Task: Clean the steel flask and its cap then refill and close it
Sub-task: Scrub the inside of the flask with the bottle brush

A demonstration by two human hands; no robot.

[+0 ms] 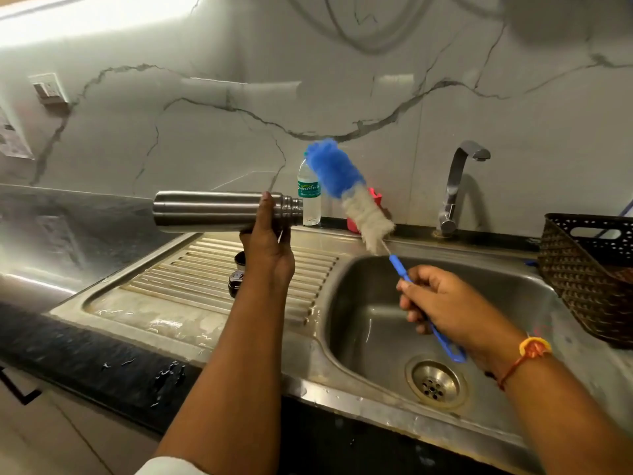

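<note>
Head view: my left hand grips the steel flask lying horizontal, mouth pointing right. My right hand clutches the bottle brush, bristles angled up-left.

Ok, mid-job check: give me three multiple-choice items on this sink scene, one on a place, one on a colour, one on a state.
1. Where does the brown woven basket stand?
A. To the right of the steel sink basin
B. Inside the basin
C. On the ribbed drainboard

2. What colour is the handle of the long bottle brush?
A. Red
B. Blue
C. Green

3. How is the uncapped steel flask held?
A. Upright, mouth up
B. On its side, mouth toward the brush
C. Upside down in the basin

Answers:
1 A: the basket sits at the frame's right edge, outside the basin.
2 B: the thin handle pinched in the right hand is blue.
3 B: the left hand grips the flask level, with its open threaded neck pointing right at the bristles.
</note>
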